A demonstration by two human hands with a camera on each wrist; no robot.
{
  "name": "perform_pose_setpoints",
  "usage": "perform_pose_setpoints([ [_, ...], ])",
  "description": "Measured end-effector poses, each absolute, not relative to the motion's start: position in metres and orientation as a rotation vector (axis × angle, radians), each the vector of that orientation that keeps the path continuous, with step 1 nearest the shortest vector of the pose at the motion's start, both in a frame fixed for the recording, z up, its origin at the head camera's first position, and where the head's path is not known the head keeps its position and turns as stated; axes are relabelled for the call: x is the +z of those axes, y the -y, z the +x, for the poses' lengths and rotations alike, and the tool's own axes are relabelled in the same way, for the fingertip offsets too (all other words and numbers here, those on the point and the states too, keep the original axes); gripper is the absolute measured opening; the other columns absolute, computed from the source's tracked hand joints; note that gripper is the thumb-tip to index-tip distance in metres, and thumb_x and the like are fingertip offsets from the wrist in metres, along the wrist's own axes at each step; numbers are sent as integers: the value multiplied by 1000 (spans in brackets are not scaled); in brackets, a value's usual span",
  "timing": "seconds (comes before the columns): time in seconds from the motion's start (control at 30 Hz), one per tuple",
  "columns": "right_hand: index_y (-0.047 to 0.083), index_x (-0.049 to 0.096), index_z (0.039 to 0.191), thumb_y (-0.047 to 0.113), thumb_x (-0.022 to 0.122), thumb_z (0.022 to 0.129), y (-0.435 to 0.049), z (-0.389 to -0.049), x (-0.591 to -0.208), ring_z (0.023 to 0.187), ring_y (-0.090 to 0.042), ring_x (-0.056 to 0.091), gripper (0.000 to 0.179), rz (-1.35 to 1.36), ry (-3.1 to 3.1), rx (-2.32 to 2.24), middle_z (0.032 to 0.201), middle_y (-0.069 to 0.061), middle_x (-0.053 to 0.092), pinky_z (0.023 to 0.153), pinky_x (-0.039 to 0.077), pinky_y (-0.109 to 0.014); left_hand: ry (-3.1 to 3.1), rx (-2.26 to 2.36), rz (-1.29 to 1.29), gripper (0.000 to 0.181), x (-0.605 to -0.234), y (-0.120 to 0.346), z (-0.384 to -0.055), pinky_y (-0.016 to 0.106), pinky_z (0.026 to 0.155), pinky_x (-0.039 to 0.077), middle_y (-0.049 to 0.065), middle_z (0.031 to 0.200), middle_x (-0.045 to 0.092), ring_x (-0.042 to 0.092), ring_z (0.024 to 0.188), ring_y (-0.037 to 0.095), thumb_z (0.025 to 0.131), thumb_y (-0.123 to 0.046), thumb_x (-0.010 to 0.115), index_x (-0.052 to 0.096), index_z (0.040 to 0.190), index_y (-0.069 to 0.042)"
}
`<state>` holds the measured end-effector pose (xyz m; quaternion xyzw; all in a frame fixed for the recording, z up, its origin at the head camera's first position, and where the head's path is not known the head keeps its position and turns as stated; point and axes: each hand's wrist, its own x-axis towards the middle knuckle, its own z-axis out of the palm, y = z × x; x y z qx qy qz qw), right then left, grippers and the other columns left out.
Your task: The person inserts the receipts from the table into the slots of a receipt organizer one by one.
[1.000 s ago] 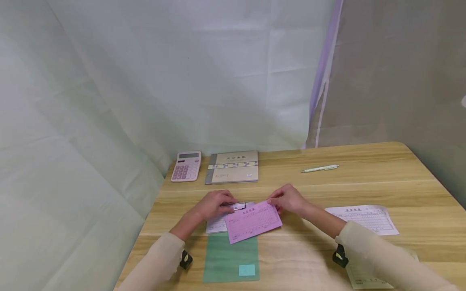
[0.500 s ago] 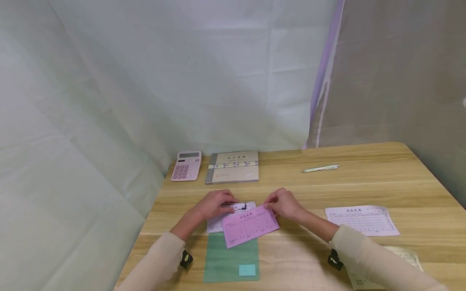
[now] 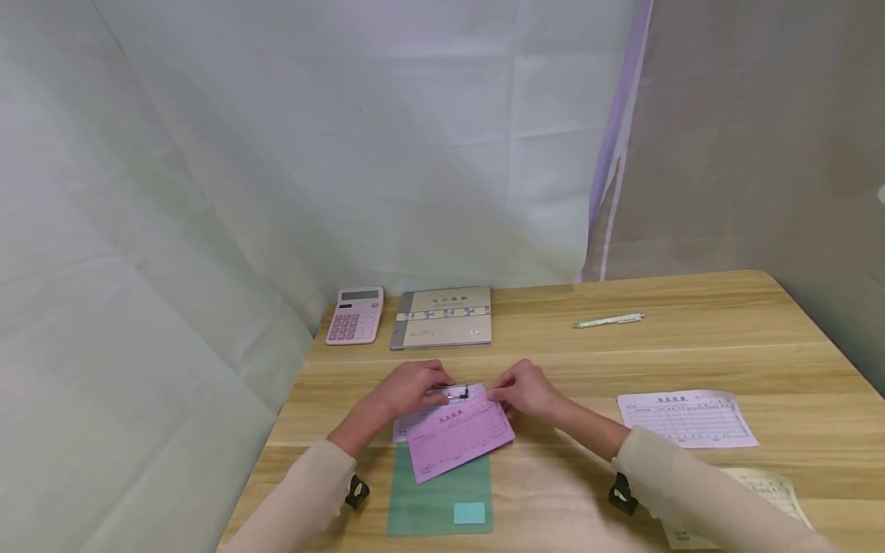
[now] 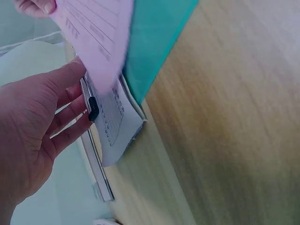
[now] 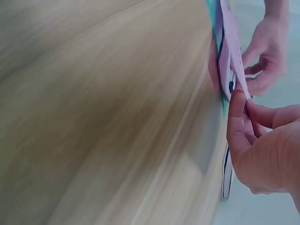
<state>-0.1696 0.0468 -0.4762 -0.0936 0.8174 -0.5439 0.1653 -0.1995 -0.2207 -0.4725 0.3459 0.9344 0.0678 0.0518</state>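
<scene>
A green clipboard lies on the wooden table, bearing a stack of white printed slips at its clip end. My left hand grips that end; in the left wrist view its thumb and fingers are around the metal clip. Between the thumb and fingers of my right hand is the upper right corner of a pink printed form. The form slants over the white slips and the green board, partly covering both. In the right wrist view the pink form appears nearly edge-on.
Behind the clipboard are a pink calculator and a beige account book. A pen lies farther right. A white form and a yellowish form rest on the right side, the latter partly under the right sleeve. A light-blue label marks the clipboard's near end.
My right hand has moved left, carrying the pink form left and slightly nearer, farther over the clipboard. My left hand stays at the clip. More of the yellowish form shows.
</scene>
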Motion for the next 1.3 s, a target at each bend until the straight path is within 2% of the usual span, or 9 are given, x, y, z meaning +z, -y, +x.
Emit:
perform_pose_setpoints([
  [0.27,-5,81,92,-3,75,96,-26,-175,-484,58,-18,70,8,-241,-2352,-1537,75,-11,75,55,61,-33,-2840,117,1109,26,-468,215,-198,28,84,58,-5,105,69,66,90,10,98,-27,80,80,120,-15],
  [0.53,-2,80,87,-1,76,95,-20,-181,-487,56,-14,66,9,-324,-2502,-1416,73,-6,72,51,57,-28,-2884,-76,1129,23,-470,211,-192,28,88,59,-4,107,69,70,94,13,103,-21,73,76,125,-15],
  [0.73,-1,80,85,-1,78,94,-18,-180,-486,54,-12,63,9,-354,-2569,-1379,72,-5,72,50,54,-25,-2912,-96,1105,24,-472,212,-187,28,85,59,-4,107,68,67,91,12,107,-21,66,76,130,-18],
  [1.0,0,79,85,0,78,93,-16,-179,-487,50,-12,63,8,-359,-2588,-1362,71,-5,72,47,53,-25,-2955,-56,1171,25,-475,216,-184,25,79,57,-5,103,69,63,84,9,107,-14,65,78,128,-19],
  [1.3,-1,78,85,4,77,96,-13,-178,-489,46,-15,64,12,-312,-2592,-1386,66,-4,70,44,53,-27,-2963,-63,1186,25,-475,216,-182,27,80,58,-4,105,69,64,86,10,108,-14,64,78,129,-18],
])
